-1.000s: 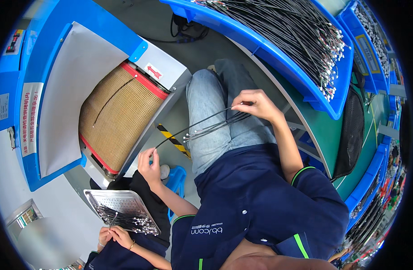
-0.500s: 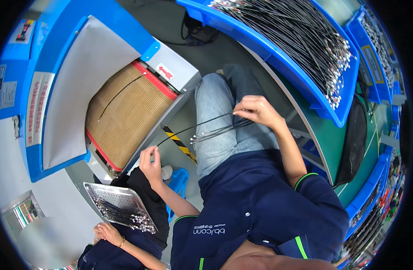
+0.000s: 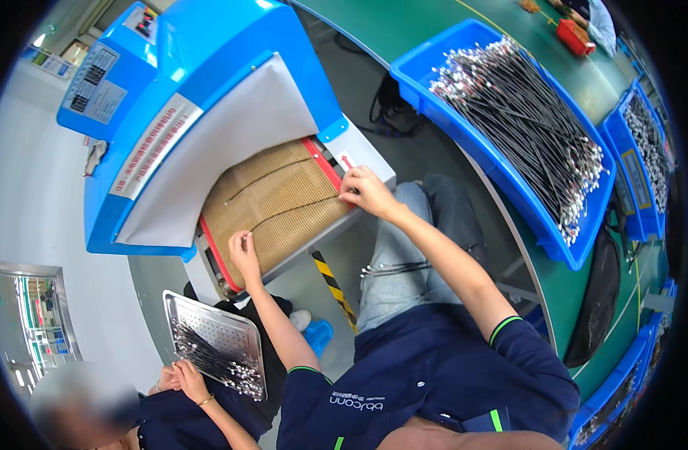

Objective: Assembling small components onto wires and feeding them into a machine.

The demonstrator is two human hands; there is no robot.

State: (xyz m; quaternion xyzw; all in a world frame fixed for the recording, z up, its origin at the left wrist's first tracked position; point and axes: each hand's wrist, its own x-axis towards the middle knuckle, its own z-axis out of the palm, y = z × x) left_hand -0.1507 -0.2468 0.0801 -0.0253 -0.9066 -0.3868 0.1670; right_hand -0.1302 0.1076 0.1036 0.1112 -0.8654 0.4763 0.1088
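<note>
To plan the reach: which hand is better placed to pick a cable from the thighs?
Probably the right hand: it looks nearer the cables on the thighs, with its forearm above them. The left hand is farther, over the conveyor belt.

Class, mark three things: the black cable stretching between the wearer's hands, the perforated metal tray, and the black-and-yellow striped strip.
Black cable (image 3: pixel 293 208): head view, middle of its length.
Perforated metal tray (image 3: pixel 222 333): head view, bare part of its base.
Striped strip (image 3: pixel 334 291): head view, about halfway along.
</note>
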